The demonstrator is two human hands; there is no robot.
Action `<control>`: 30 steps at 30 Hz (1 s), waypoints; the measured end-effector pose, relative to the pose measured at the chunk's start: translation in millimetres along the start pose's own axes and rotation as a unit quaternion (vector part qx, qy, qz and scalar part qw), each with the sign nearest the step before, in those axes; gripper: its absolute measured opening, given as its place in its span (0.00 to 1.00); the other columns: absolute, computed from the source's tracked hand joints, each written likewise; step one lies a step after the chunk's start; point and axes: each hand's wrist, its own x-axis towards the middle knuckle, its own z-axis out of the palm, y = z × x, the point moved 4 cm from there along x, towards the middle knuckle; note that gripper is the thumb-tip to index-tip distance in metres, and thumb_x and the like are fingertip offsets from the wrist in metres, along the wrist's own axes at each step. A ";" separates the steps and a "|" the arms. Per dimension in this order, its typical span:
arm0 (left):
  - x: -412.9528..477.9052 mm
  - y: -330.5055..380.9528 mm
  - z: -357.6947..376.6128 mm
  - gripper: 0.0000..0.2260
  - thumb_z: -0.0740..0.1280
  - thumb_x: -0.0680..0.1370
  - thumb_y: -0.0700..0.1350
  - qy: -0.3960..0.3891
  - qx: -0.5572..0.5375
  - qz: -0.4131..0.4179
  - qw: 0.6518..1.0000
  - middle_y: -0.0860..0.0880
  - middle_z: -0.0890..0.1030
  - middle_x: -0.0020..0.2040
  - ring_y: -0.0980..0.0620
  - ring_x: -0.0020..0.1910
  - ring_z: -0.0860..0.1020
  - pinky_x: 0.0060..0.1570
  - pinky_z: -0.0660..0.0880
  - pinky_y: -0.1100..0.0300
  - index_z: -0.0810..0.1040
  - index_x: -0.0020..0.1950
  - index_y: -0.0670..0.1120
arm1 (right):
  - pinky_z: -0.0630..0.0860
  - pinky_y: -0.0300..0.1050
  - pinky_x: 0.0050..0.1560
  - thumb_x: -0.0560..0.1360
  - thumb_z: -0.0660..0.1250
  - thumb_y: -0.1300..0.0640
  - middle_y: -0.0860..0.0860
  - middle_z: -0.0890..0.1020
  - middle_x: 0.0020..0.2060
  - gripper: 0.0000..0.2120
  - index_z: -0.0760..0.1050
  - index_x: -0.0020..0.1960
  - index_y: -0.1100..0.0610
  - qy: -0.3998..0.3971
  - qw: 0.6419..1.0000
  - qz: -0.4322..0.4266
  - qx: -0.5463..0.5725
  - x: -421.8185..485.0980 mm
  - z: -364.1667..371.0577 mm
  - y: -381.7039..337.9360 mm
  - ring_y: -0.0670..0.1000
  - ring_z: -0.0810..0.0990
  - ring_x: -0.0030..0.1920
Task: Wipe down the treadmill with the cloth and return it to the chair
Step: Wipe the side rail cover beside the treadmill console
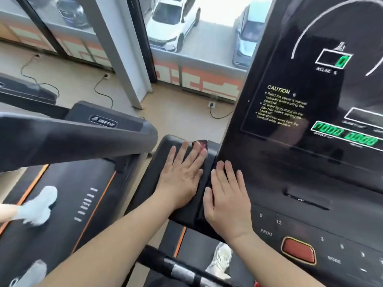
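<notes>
The treadmill's black console (310,141) with green digits fills the right side. My left hand (182,172) lies flat with straight fingers on a dark cloth (202,141) spread over the console's left arm pad (165,141); only a dark reddish corner of the cloth shows past my fingertips. My right hand (226,197) lies flat beside it, fingers straight, at the console's left edge. I cannot tell how far the cloth reaches under the right hand. No chair is in view.
A second treadmill (83,129) stands to the left, with another person's white-socked foot (39,206) on its belt. My own shoe (221,259) is on the belt below. A red stop button (298,250) sits on the console. Power cords (103,88) trail across the floor by the windows.
</notes>
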 end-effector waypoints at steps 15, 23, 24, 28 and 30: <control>-33.2 -0.2 3.0 0.24 0.51 0.85 0.51 0.030 -0.015 0.183 0.983 0.49 0.61 0.81 0.49 0.82 0.56 0.78 0.51 0.43 0.62 0.82 0.47 | 0.62 0.63 0.76 0.78 0.61 0.50 0.60 0.67 0.77 0.28 0.72 0.73 0.65 -0.012 0.999 0.025 -0.043 -9.1 1.0 -8.0 0.59 0.62 0.79; -17.3 6.4 -0.4 0.26 0.45 0.85 0.52 0.015 -0.039 0.084 0.996 0.50 0.53 0.84 0.51 0.82 0.45 0.80 0.41 0.46 0.53 0.84 0.49 | 0.62 0.62 0.75 0.77 0.62 0.50 0.60 0.70 0.75 0.28 0.73 0.72 0.65 0.004 0.999 0.032 -0.043 -9.8 -0.6 -8.2 0.58 0.65 0.78; -33.7 10.1 4.5 0.26 0.47 0.85 0.52 0.025 -0.038 0.110 0.993 0.49 0.58 0.83 0.50 0.82 0.50 0.79 0.45 0.45 0.58 0.83 0.47 | 0.63 0.62 0.75 0.77 0.62 0.50 0.60 0.71 0.75 0.28 0.73 0.72 0.65 0.004 0.999 0.029 -0.042 -9.3 0.1 -8.2 0.59 0.65 0.77; -46.8 -9.4 -2.8 0.25 0.47 0.86 0.52 -0.005 0.015 0.182 0.983 0.49 0.57 0.82 0.48 0.82 0.52 0.80 0.49 0.44 0.57 0.83 0.49 | 0.62 0.61 0.76 0.77 0.61 0.51 0.59 0.71 0.75 0.27 0.73 0.71 0.65 0.012 0.999 0.031 -0.035 -9.5 2.4 -7.7 0.58 0.65 0.77; -14.1 -19.5 -15.2 0.25 0.44 0.86 0.53 -0.019 0.033 0.109 0.993 0.52 0.48 0.84 0.49 0.83 0.42 0.80 0.41 0.44 0.47 0.84 0.51 | 0.61 0.61 0.76 0.78 0.61 0.51 0.59 0.70 0.75 0.27 0.73 0.71 0.65 0.012 0.999 0.032 -0.034 -9.5 2.1 -7.8 0.58 0.65 0.78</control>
